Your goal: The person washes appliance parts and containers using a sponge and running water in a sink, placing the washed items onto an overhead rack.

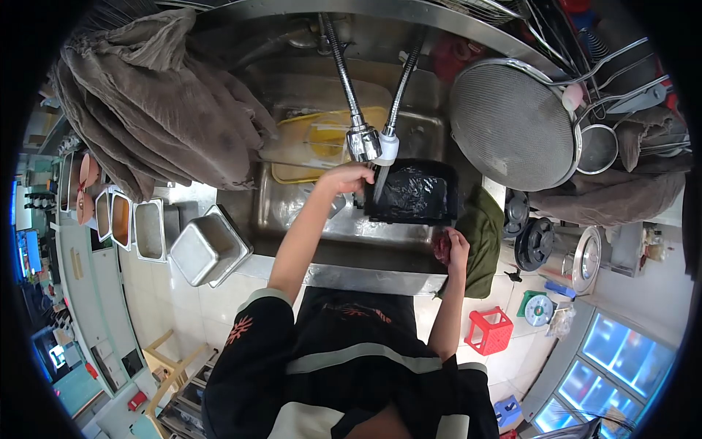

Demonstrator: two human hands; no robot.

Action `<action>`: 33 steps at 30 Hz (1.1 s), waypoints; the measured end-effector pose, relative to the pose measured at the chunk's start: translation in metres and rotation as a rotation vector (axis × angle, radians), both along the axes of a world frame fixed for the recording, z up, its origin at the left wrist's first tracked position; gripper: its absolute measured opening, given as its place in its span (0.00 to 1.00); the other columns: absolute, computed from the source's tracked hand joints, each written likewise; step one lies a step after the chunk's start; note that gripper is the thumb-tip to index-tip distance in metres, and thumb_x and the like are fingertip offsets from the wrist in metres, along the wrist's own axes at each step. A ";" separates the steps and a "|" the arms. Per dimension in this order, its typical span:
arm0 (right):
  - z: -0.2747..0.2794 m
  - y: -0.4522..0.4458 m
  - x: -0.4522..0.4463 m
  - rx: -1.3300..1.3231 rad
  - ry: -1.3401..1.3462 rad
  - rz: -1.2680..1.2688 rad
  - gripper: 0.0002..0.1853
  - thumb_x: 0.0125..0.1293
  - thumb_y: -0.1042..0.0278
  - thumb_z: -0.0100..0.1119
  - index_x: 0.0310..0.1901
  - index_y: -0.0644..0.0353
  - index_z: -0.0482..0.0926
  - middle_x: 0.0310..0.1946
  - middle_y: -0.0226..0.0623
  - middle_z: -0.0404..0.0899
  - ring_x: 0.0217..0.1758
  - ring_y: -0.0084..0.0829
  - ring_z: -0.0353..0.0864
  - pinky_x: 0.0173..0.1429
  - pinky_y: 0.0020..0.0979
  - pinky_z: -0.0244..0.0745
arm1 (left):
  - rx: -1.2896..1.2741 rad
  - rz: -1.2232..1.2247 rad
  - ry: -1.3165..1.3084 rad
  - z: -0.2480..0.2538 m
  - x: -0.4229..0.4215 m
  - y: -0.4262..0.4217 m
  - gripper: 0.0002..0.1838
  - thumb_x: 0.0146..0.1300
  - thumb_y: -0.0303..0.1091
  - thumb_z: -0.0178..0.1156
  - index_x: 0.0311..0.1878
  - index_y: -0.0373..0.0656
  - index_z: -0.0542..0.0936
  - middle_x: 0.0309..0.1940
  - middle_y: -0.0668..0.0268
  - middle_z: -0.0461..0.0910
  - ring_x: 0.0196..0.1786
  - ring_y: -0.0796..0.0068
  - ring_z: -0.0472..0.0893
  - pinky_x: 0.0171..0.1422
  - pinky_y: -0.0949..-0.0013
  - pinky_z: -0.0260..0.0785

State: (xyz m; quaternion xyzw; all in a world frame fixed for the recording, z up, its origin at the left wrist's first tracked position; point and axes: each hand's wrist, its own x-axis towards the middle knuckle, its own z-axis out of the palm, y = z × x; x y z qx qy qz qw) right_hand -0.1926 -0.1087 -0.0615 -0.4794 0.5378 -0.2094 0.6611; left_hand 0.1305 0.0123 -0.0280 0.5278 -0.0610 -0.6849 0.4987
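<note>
"Two hands to check. How set?"

"Left grip [349, 178]: curled onto the left edge of the black container [417, 192]. Right grip [458, 249]: pinching a dark-red wad [442, 247], just off the container's near right corner."

"And the container, where exactly?"

"Inside the sink [351, 278], toward the right, wet and glossy within, close under two faucet heads [363, 143]."

"Any room to shift?"

"Most of it to the left and nearside, over bare metal before the front rim. Tight on the right, with a green cloth [479, 245] draped across that edge. Tight above too, because of the faucets. Farther back on the left, up against a yellow-rimmed tray [296, 178]. Beyond the right rim, blocked by a large mesh strainer [512, 124]."
</note>
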 end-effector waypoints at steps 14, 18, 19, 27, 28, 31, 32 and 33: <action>-0.041 0.018 -0.005 0.044 -0.016 0.129 0.12 0.59 0.66 0.48 0.37 0.66 0.74 0.25 0.36 0.75 0.24 0.25 0.74 0.26 0.25 0.71 | 0.036 0.003 -1.757 0.174 0.015 0.137 0.26 0.40 0.14 0.46 0.46 0.47 0.70 0.46 0.57 0.68 0.45 0.51 0.69 0.50 0.60 0.62; -0.014 0.025 0.015 0.111 -0.085 0.144 0.11 0.59 0.66 0.48 0.36 0.66 0.74 0.19 0.36 0.73 0.15 0.25 0.70 0.16 0.25 0.66 | 0.073 0.098 -1.918 0.209 0.014 0.158 0.27 0.39 0.18 0.53 0.47 0.51 0.69 0.46 0.59 0.68 0.44 0.53 0.71 0.46 0.59 0.65; -0.010 0.026 0.019 0.112 -0.106 0.133 0.11 0.59 0.66 0.49 0.36 0.66 0.74 0.17 0.36 0.72 0.12 0.25 0.68 0.13 0.26 0.64 | 0.006 0.134 -2.062 0.213 0.014 0.163 0.28 0.37 0.18 0.53 0.47 0.49 0.69 0.47 0.59 0.68 0.45 0.55 0.71 0.47 0.61 0.65; 0.001 0.031 0.029 0.189 -0.229 0.151 0.09 0.59 0.68 0.47 0.25 0.64 0.71 0.13 0.36 0.69 0.11 0.27 0.65 0.12 0.27 0.61 | -0.818 0.553 -1.759 0.206 0.023 0.191 0.31 0.47 0.47 0.55 0.50 0.35 0.65 0.50 0.54 0.65 0.55 0.55 0.64 0.60 0.56 0.52; 0.010 0.035 0.029 0.228 -0.244 0.191 0.09 0.58 0.68 0.48 0.27 0.65 0.72 0.15 0.36 0.71 0.13 0.26 0.68 0.16 0.27 0.65 | -0.978 0.630 -1.729 0.220 0.019 0.178 0.32 0.47 0.49 0.53 0.51 0.34 0.63 0.50 0.51 0.63 0.55 0.54 0.62 0.61 0.55 0.51; -0.023 0.036 0.028 -0.111 0.003 0.229 0.10 0.57 0.70 0.49 0.35 0.67 0.76 0.27 0.35 0.76 0.29 0.24 0.74 0.35 0.25 0.70 | -1.043 0.832 -1.902 0.277 0.022 0.117 0.33 0.46 0.46 0.54 0.52 0.34 0.61 0.50 0.50 0.62 0.55 0.55 0.63 0.60 0.57 0.52; -0.044 0.033 0.025 -0.102 -0.002 0.244 0.10 0.57 0.70 0.49 0.35 0.67 0.76 0.27 0.35 0.76 0.28 0.24 0.74 0.34 0.25 0.70 | -1.084 0.893 -1.993 0.302 0.029 0.092 0.32 0.43 0.37 0.58 0.52 0.33 0.61 0.50 0.51 0.64 0.54 0.55 0.64 0.59 0.59 0.54; -0.041 0.033 0.026 -0.072 -0.014 0.237 0.10 0.57 0.69 0.49 0.35 0.67 0.76 0.27 0.35 0.76 0.29 0.24 0.74 0.35 0.25 0.70 | -1.068 0.925 -2.337 0.329 0.039 0.062 0.26 0.42 0.31 0.60 0.48 0.40 0.67 0.48 0.53 0.66 0.52 0.56 0.66 0.58 0.60 0.56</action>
